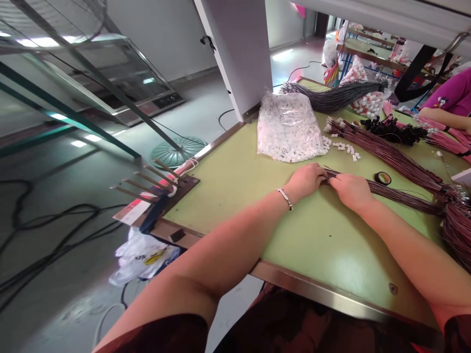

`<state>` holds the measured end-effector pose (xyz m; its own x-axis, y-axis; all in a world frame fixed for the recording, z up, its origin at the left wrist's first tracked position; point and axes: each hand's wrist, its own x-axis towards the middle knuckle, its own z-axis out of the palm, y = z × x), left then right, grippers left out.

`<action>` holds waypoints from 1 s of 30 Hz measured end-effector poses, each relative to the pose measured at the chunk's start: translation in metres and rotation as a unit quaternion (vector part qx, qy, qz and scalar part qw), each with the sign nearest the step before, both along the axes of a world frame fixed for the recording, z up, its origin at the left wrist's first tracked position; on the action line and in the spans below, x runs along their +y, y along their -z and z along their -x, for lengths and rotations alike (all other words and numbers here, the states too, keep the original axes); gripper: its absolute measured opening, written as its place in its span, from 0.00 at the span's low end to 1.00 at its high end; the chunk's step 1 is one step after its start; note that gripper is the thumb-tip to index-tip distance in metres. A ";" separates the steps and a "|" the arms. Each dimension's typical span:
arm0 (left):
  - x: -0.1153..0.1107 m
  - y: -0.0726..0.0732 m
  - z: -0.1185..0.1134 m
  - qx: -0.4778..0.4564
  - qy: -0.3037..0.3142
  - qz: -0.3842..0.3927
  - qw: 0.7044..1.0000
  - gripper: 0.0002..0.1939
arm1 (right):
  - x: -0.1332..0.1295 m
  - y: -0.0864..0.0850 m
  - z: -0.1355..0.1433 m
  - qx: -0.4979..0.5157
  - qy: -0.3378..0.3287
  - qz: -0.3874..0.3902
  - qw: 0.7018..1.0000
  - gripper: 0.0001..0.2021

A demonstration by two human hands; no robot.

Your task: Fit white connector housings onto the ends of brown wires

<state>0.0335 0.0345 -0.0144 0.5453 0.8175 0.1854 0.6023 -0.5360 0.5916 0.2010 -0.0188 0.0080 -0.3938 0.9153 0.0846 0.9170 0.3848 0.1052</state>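
A bundle of thin dark-red wires [401,195] runs across the table to a thicker heap at the right edge. My left hand [308,179] is closed around its left end, with the fingertips partly hidden. Right beside it, my right hand [350,190] grips the same bundle from above. A roll of black tape [382,178] lies just behind the wires. Beyond my hands are loose white connectors [348,148] and a clear plastic bag of white connectors [289,128]. A second dark-red wire bundle [386,149], tipped with white connectors, stretches behind.
Dark wires [338,95] lie at the back, near black connectors [395,131]. A co-worker's purple sleeve [451,95] shows at right. Upright pegs [150,184] stand at the table's left corner, above a hanging white bag [143,255]. A grey panel [239,54] rises behind the left edge.
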 end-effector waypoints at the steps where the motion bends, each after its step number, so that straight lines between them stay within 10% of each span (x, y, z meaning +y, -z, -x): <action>1: 0.000 0.001 0.001 -0.009 0.003 0.003 1.000 0.14 | 0.001 0.000 -0.003 0.027 0.001 -0.008 1.000 0.13; 13: -0.005 -0.006 0.003 -0.104 -0.084 -0.083 0.988 0.13 | -0.027 -0.016 -0.039 0.543 0.079 0.099 0.830 0.07; 16: -0.017 -0.011 0.002 -0.076 -0.005 -0.150 0.986 0.13 | -0.022 -0.007 -0.034 0.582 0.100 0.108 0.799 0.07; 19: -0.029 -0.006 -0.008 0.032 0.113 -0.132 0.984 0.12 | -0.024 -0.005 -0.037 0.585 0.108 0.066 0.801 0.06; 24: -0.033 -0.002 -0.020 0.123 0.097 -0.095 0.983 0.16 | -0.038 -0.007 -0.059 0.536 0.080 0.053 0.839 0.12; 30: 0.007 -0.038 -0.035 0.106 0.074 -0.055 0.990 0.15 | -0.043 0.001 -0.074 0.469 0.022 0.006 0.883 0.11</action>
<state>0.0683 0.0410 0.0235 0.6937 0.7071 0.1372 0.6170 -0.6817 0.3931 0.2752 -0.0622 0.0073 -0.1194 0.9313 0.3440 0.6125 0.3418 -0.7127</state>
